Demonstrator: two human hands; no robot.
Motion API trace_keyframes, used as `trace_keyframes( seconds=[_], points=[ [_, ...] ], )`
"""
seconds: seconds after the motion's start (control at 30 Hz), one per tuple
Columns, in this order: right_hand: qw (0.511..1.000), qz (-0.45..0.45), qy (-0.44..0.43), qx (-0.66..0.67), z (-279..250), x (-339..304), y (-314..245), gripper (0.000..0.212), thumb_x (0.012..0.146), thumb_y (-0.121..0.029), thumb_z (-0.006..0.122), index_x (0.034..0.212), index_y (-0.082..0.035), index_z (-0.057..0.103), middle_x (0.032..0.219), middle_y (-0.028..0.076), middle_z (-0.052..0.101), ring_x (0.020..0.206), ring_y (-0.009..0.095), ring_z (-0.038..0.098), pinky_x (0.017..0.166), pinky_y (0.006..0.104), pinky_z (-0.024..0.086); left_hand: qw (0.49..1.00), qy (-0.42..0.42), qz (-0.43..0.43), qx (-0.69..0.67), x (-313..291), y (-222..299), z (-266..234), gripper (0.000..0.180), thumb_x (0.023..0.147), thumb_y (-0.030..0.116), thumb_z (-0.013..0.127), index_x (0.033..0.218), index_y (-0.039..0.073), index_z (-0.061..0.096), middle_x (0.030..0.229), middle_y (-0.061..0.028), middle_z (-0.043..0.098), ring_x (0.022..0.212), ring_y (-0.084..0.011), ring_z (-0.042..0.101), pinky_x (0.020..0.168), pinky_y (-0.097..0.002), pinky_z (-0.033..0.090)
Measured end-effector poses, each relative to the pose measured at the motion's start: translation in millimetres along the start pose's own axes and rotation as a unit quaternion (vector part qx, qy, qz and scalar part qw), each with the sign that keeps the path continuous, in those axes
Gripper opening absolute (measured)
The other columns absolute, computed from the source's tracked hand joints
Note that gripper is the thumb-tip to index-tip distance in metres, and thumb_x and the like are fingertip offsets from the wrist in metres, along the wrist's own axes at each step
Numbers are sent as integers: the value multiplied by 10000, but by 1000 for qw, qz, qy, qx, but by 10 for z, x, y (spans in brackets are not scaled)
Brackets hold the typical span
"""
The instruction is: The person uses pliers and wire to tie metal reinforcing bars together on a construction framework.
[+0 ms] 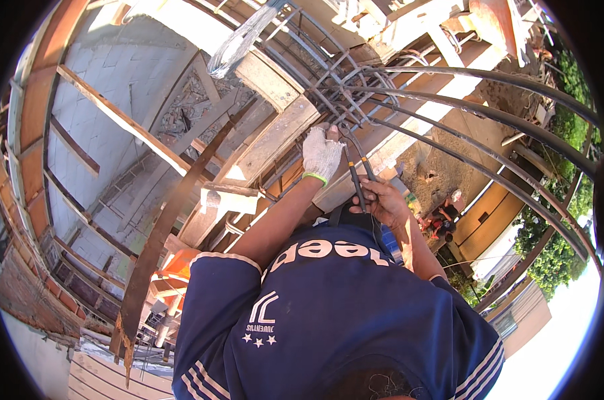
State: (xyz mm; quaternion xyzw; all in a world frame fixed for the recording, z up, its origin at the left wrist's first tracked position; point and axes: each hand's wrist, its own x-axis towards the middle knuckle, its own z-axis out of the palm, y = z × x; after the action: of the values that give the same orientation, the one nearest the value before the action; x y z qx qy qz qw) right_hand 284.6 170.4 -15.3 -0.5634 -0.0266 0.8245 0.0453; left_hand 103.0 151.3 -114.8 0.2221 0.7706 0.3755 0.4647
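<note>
Rough timber formwork (265,79) and pale block walls (139,63) surround an open building site in hard sunlight, and from my end I look down on a tangle of steel at its middle. What I care about is the pair of pincers (353,168), tilted between the two hands, with its head up at the lower edge of the rebar cage (329,70). The bare right hand (383,200) has its fingers curled around the dark handles, which stand a little apart. The gloved left hand (323,153) is just beside the head, fingertips at the steel; I can't tell whether it pinches anything. I judge the tool stiff, all metal and fairly dense for its size, not fragile. Its sleeved handles should grip well, so I'd hold low on them for leverage and keep fingers out from between. The cage and the long curved bars (459,103) running right from it look heavy and springy, and their roughness would favour the glove. A silvery wire bundle (242,45) lies above, probably light and easily bent.
</note>
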Motion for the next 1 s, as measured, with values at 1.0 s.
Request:
trace_keyframes(
  seconds=[1.0],
  points=[
    [993, -25, -8, -111, -71, 35, 50, 520, 947, -134, 549, 1439, -50, 402, 967, 206, 696, 953, 358, 699, 822, 474, 573, 935, -214, -112, -262, 687, -86, 108, 652, 976, 667, 341, 929, 35, 493, 898, -54, 457, 862, -172, 409, 780, -361, 358]
  ],
)
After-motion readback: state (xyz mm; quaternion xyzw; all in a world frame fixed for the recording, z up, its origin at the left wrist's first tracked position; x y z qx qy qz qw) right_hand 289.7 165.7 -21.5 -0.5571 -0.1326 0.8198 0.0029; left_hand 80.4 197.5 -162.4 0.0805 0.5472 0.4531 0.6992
